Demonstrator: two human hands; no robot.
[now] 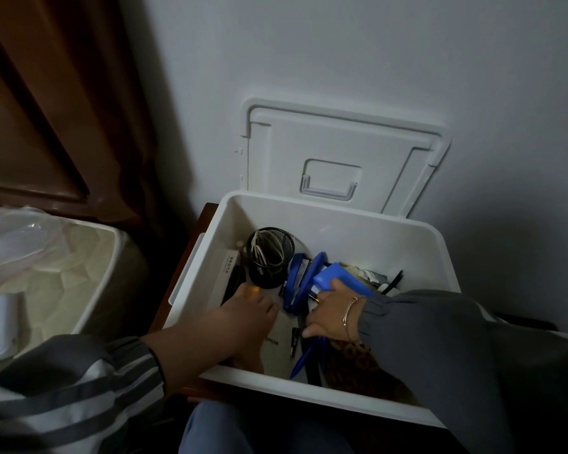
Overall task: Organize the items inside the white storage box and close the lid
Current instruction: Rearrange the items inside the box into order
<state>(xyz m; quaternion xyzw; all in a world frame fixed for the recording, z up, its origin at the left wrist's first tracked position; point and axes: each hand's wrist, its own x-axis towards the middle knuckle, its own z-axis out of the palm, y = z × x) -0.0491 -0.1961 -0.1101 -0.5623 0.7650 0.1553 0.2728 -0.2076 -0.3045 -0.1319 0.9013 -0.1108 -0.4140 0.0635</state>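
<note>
**A:** Which step is this?

**B:** Sorting. The white plastic storage box (341, 221) stands open at the centre of the frame. Its white moulded lid (335, 145) leans upright against the wall just above. Both hands are inside the box.

**A:** And the grips?

**B:** The right hand (332, 312), centre right, is spread wide, fingertips resting on a blue rectangular block (341, 276) beside the blue stapler (299, 285). The left hand (243, 314) reaches toward a small orange-tipped item (253, 289) below the black mesh pen cup (269, 257). In this dim view I cannot tell whether its grip has closed.

**A:** Next?

**B:** Probably laying the block and the loose blue pen (305, 355) flat below the rim, then bringing the lid down.
</note>
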